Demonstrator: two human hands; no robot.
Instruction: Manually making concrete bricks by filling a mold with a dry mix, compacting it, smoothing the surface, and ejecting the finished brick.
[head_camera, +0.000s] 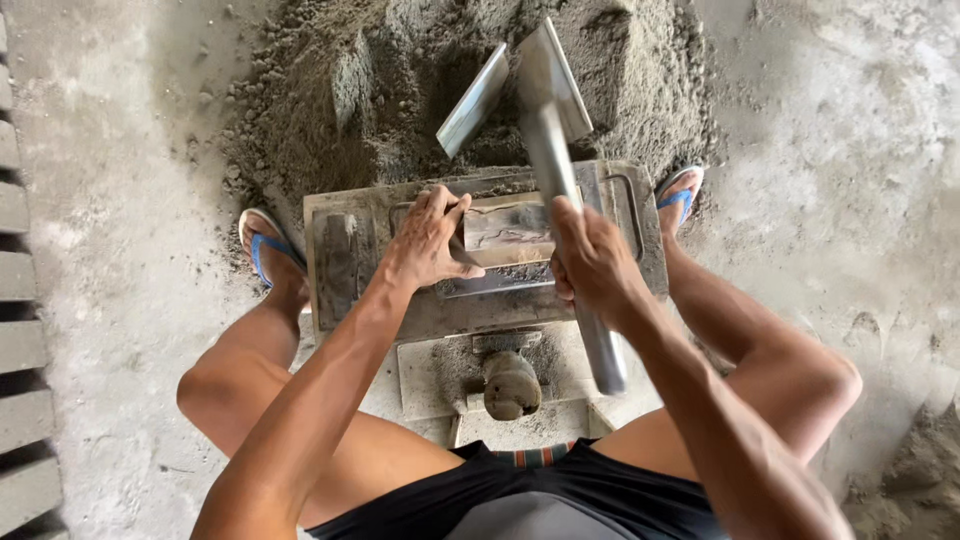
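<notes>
Left hand (430, 240): fingers curled over the near edge of a worn wooden block (508, 228) sitting in the mould.
Right hand (592, 258): fingers clenched round the smooth metal handle of a shovel (545, 100), its flat blade raised over the pile.
Mould (345, 255): rectangular, grey, cement-crusted, standing on the floor between the feet.
Sand pile (400, 90): damp, coarse, clumpy.
Blocks (20, 350): grey bricks, left edge.

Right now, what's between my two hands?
In the head view, the grey block mould lies under both hands. Between the left hand and the right hand, which grips the shovel, sits the mould's raised middle bar.
</notes>
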